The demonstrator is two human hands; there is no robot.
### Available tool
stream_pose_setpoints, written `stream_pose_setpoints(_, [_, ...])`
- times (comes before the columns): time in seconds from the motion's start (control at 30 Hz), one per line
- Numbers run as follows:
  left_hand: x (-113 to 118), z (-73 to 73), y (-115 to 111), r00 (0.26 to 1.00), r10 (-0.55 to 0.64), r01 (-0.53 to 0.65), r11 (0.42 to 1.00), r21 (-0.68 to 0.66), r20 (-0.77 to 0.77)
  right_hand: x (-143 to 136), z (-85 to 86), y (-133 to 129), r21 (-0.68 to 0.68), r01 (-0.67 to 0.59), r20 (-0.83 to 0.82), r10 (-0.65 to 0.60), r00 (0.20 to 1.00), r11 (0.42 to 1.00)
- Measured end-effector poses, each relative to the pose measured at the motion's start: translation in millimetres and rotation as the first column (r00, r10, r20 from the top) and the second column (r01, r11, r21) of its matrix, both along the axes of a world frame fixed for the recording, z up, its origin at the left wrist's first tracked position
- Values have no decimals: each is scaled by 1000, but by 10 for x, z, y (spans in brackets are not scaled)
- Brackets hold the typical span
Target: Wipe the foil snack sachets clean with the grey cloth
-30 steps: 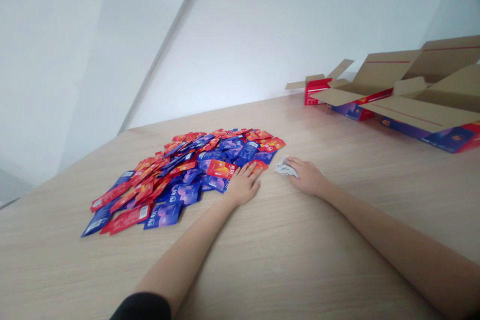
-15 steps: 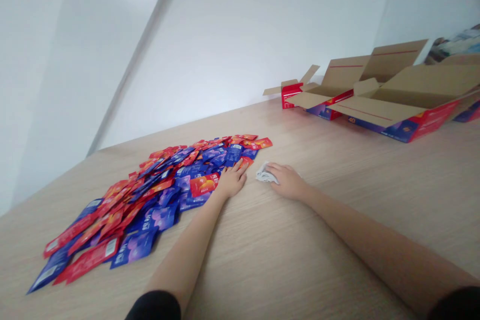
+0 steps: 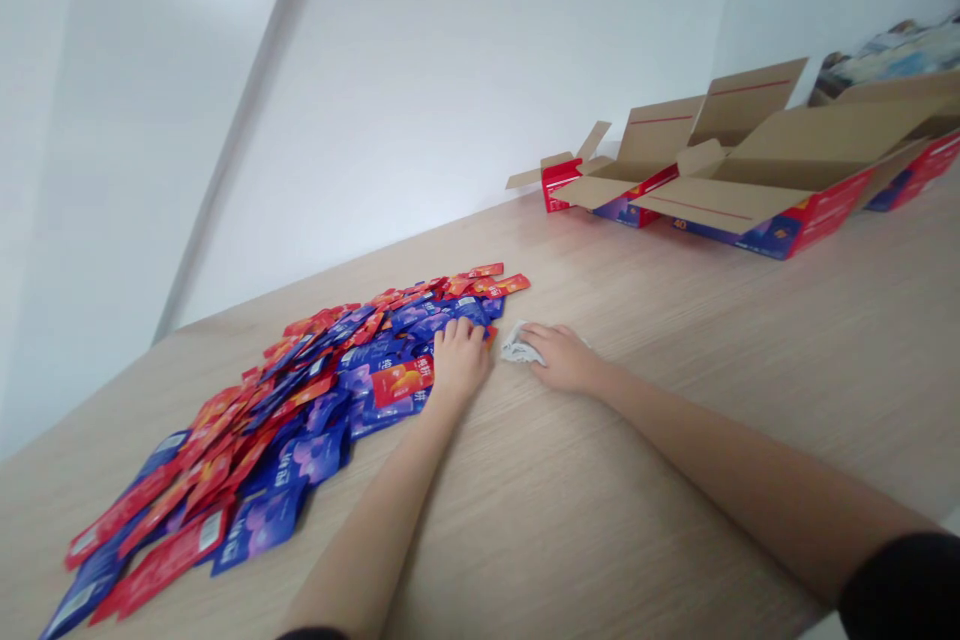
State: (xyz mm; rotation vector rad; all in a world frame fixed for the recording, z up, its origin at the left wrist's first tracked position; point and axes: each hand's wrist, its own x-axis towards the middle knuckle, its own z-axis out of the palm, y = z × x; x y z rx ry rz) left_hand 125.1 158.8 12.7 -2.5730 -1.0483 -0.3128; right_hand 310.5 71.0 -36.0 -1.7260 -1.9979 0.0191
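Note:
At the right end of a heap of small red and blue packets (image 3: 300, 430), my left hand (image 3: 460, 360) lies palm down. Its fingers are bent over the packets' edge, with the fingertips partly hidden, and no packet is lifted. A red packet with an orange picture (image 3: 403, 381) lies just left of that hand. My right hand (image 3: 562, 358) presses a crumpled white cloth (image 3: 519, 346) onto the table, the fingers over it. A narrow strip of wood separates the cloth from the heap.
Several open cardboard boxes (image 3: 757, 205), red and blue outside, stand at the back right with flaps spread. The pale wooden table (image 3: 600, 510) meets a white wall (image 3: 465, 70) behind. A blurred pile of mixed items (image 3: 892, 55) shows at the far right.
My left hand's fingers have gone from spread to more bent over the packets. The right hand stays on the cloth. The whole view has shifted slightly.

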Motion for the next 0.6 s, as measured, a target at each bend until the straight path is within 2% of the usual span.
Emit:
stream_pose_setpoints(0.13, [171, -4, 210, 998, 58, -59, 998, 14, 36, -14, 17, -7, 5, 6, 5, -6, 1000, 1000])
stream_pose_setpoints(0.33, [387, -122, 482, 998, 52, -49, 995, -91, 28, -34, 57, -25, 3, 11, 17, -11, 1000, 1000])
stream_pose_setpoints(0.47, [392, -177, 552, 999, 27, -24, 990, -140, 17, -43, 70, -24, 0, 12, 15, -12, 1000, 1000])
stream_pose_setpoints(0.6, [339, -127, 594, 999, -17, 8, 980, -201, -43, -48, 56, -10, 2, 12, 7, -12, 1000, 1000])
